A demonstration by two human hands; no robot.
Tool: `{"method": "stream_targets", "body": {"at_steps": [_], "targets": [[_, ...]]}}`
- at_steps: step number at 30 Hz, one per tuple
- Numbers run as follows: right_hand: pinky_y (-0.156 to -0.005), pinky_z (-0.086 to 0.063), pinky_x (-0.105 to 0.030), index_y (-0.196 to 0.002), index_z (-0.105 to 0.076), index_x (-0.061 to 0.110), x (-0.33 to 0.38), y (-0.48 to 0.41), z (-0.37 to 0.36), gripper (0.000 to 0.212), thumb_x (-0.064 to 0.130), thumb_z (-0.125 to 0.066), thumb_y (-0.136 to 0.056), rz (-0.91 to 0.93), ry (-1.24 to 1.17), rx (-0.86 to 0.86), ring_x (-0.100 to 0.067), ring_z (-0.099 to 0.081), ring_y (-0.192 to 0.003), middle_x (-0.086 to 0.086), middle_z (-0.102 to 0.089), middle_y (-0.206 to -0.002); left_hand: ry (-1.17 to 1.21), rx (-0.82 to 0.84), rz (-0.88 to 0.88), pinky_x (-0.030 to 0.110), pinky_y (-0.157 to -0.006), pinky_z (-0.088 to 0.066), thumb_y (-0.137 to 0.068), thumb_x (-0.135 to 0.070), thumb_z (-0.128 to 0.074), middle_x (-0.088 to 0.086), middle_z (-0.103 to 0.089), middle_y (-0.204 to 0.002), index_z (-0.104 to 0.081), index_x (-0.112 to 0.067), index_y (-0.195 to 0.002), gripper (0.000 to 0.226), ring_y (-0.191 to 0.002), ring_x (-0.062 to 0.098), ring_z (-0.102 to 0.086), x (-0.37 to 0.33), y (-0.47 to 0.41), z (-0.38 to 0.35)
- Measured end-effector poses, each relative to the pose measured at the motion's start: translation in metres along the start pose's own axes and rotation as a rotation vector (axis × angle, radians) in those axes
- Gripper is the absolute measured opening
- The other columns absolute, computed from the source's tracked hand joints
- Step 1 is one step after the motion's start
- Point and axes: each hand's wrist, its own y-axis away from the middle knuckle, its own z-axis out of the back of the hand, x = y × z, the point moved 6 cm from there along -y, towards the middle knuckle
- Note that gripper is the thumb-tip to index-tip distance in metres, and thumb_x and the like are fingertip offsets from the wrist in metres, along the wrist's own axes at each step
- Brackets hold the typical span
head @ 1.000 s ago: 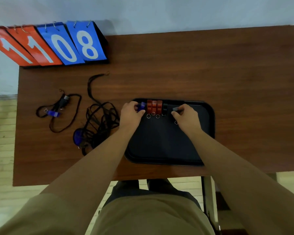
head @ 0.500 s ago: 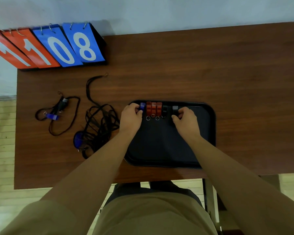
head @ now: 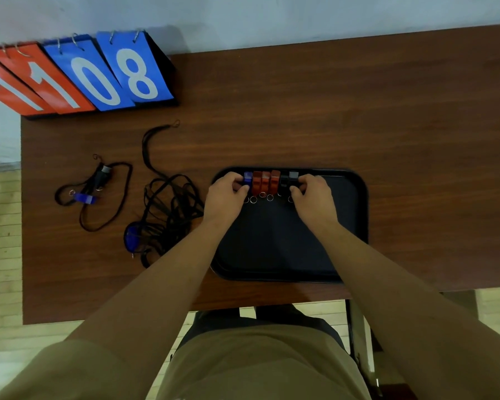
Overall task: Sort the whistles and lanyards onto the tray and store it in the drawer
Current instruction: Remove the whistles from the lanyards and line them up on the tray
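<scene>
Row of whistles lined up side by side along the far edge of the black tray: blue, three orange, two black, key rings toward the body. Left hand fingers curled against the blue end, right hand fingers curled against the black end; firm grasp or mere touch, cannot tell. Tangled black lanyards left of tray on brown tabletop, another lanyard with blue whistle further left. Flip scoreboard at far left corner

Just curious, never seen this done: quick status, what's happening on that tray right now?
Left hand and right hand squeezing the whistle row together on the tray. Lanyard tangle and two more whistles unsorted on the table. Nothing blocking.
</scene>
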Motion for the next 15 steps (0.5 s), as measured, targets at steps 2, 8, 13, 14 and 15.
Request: {"method": "stream_targets", "body": {"at_steps": [2,8,13,14,15], "targets": [[-0.084,-0.057,-0.039,-0.128,-0.06,0.009,0.0013,0.0003,-0.0001,0.032,0.026,-0.058,-0.1,0.011,0.035,0.0,-0.021,-0.063,-0.094,-0.008,-0.055,-0.121,-0.003,0.01,-0.01,0.021,-0.074,-0.044,-0.097,-0.021,-0.062,-0.007,-0.062,-0.096,-0.063,-0.017,-0.119,0.022,-0.078,0.002,-0.056,-0.0009,-0.0001,-0.0015],[-0.078,-0.054,-0.035,-0.127,-0.06,0.008,0.0059,-0.0015,0.0025,0.032,0.028,-0.056,-0.101,0.075,0.161,-0.011,-0.022,-0.062,-0.092,-0.009,-0.053,-0.124,-0.005,-0.021,-0.012,0.027,-0.081,-0.052,-0.097,-0.023,-0.061,-0.005,-0.064,-0.103,-0.062,-0.018,-0.121,0.024,-0.089,0.008,-0.061,-0.0061,-0.0034,-0.0015],[-0.075,-0.049,-0.033,-0.13,-0.057,0.005,0.0039,0.0,0.0042,0.037,0.029,-0.056,-0.101,0.084,0.182,0.014,-0.024,-0.061,-0.095,-0.01,-0.049,-0.13,0.023,0.02,-0.008,0.026,-0.08,-0.051,-0.097,-0.026,-0.062,-0.004,-0.064,-0.103,-0.06,-0.016,-0.125,0.029,-0.086,0.007,-0.06,-0.0054,0.0011,-0.0008],[-0.077,-0.049,-0.032,-0.132,-0.056,0.005,0.0034,0.0012,0.0064,0.04,0.029,-0.057,-0.101,0.077,0.17,0.01,-0.025,-0.06,-0.1,-0.011,-0.048,-0.132,0.032,0.023,-0.002,0.021,-0.077,-0.048,-0.097,-0.027,-0.062,-0.005,-0.063,-0.103,-0.059,-0.016,-0.126,0.031,-0.084,0.004,-0.058,-0.005,0.0026,0.0016],[-0.081,-0.05,-0.033,-0.134,-0.055,0.005,0.0031,0.0028,0.0092,0.042,0.029,-0.057,-0.1,0.073,0.159,0.0,-0.026,-0.059,-0.106,-0.011,-0.048,-0.135,0.041,0.019,0.002,0.016,-0.074,-0.045,-0.097,-0.027,-0.062,-0.005,-0.062,-0.104,-0.059,-0.016,-0.126,0.031,-0.083,0.002,-0.057,-0.0044,0.0047,0.0054]]}}
